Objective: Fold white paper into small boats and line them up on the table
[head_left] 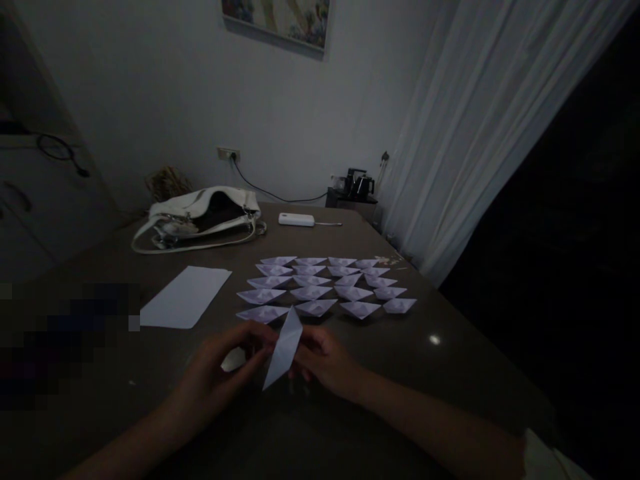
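Observation:
Between my two hands I hold a piece of folded white paper (285, 348), tilted upright over the near part of the table. My left hand (227, 363) pinches its left side with thumb and fingers. On its other side my right hand (325, 360) has its fingers closed against the paper, and some fingertips are hidden behind it. Just beyond the hands, several rows of white folded paper boats (311, 293) stand on the table. To the left lies a stack or sheet of plain white paper (185, 298).
The dark table (450, 393) bears a white handbag (210, 217) at its far left and a white device with a short cable (297, 219) at the far middle. Small scraps (387, 260) lie beyond the boats. A black kettle (363, 187) stands behind, beside a white curtain (450, 120).

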Motion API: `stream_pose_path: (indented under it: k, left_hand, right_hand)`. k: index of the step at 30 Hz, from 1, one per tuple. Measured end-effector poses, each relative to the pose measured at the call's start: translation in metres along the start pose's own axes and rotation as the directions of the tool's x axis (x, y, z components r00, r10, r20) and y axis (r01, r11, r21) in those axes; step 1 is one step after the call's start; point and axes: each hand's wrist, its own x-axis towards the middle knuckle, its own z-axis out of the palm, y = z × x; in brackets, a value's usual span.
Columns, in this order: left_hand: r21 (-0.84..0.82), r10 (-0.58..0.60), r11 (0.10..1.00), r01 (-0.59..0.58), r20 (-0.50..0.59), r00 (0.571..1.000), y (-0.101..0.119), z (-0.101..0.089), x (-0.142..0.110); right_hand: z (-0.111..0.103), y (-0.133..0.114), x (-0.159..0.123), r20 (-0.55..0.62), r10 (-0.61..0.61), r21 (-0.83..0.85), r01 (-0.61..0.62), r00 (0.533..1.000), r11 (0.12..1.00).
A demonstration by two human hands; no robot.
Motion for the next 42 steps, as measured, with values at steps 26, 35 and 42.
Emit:
stream_pose_path:
  k: [26,35,42]
  left_hand:
    - [0.054,0.142,0.988,-0.146,0.068,0.988,-0.005,-0.001,-0.001]
    - [-0.074,0.114,0.992,-0.103,0.151,0.982,-0.005,-0.003,0.004]
    - [-0.115,0.139,0.986,-0.120,0.172,0.975,-0.009,-0.002,0.006]
  right_hand:
    - [0.003,-0.009,-0.004,0.006,-0.048,-0.036,0.048,0.999,0.998]
    - [0.002,-0.007,-0.004,0.008,-0.058,-0.021,0.058,0.998,0.998]
    - [0.002,-0.003,-0.006,0.022,-0.077,-0.003,0.077,0.997,0.997]
